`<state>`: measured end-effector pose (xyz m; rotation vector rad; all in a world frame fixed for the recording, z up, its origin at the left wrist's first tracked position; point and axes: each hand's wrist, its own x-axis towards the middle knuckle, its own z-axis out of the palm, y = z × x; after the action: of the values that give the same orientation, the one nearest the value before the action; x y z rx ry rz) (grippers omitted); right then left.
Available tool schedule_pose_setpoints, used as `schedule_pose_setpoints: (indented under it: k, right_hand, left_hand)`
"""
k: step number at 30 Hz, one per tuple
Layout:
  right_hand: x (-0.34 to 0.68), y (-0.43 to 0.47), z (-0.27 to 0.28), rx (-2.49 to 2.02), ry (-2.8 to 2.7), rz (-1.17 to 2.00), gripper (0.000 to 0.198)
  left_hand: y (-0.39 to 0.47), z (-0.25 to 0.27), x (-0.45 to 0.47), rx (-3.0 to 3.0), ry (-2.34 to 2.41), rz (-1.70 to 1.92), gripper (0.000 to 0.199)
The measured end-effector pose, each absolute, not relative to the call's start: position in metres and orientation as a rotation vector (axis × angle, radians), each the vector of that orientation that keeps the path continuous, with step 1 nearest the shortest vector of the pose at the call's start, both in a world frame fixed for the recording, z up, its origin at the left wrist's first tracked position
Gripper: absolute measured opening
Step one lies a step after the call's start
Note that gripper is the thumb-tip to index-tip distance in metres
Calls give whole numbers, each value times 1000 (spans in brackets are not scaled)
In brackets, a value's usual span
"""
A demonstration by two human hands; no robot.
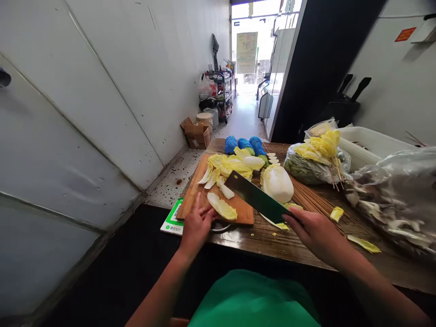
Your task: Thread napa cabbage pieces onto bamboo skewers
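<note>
Our right hand [315, 231] clamps the cleaver [256, 198] handle; left hand [197, 225], fingers spread, pins the leaf [222, 208] steady on the cutting board [190, 200]

My left hand [196, 225] rests low, palm down, fingers spread and pointing forward, wrist straight, forearm running back toward my body. My right hand [315, 232] is clenched in a grip, knuckles up, its forearm angling in from the right.
</note>
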<state>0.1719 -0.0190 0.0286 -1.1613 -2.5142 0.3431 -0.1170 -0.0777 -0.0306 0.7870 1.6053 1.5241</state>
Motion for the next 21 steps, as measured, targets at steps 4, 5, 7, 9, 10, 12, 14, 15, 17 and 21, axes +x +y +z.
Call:
schedule_pose_setpoints:
  k: [4,5,7,9,10,12,14,15,17,21]
  right_hand:
    - [135,-7,48,-1186,-2669,156,26]
    - [129,-6,52,-1205,-2690,118,25]
    - [120,-3,57,-1229,-2731,81,24]
    - [114,-2,61,-1242,-2767,79,22]
    - [112,-1,63,-1241,-2788,83,22]
    - [108,1,67,-1230,-2828,76,21]
    - [105,4,71,-1195,-2878,51,22]
    - [104,5,73,-1178,-2907,40,22]
    - [101,9,78,-1164,-2971,25,22]
    - [98,16,86,-1144,-3108,-6,19]
  left_hand:
    - [-87,-22,-142,1510,1838,1331,36]
    - [-84,-21,-151,1640,1840,1276,36]
    - [-73,-19,-170,1808,1773,1113,32]
    - [-62,-20,-180,1911,1666,971,22]
    - [-58,-21,-181,1954,1621,948,19]
    - [-55,-27,-174,2023,1583,987,17]
    - [-58,-36,-160,2031,1615,1061,20]
    - [-60,-41,-152,2007,1645,1090,21]
    - [-66,-51,-140,1954,1699,1171,21]
    - [-73,-65,-134,2173,1817,1211,25]
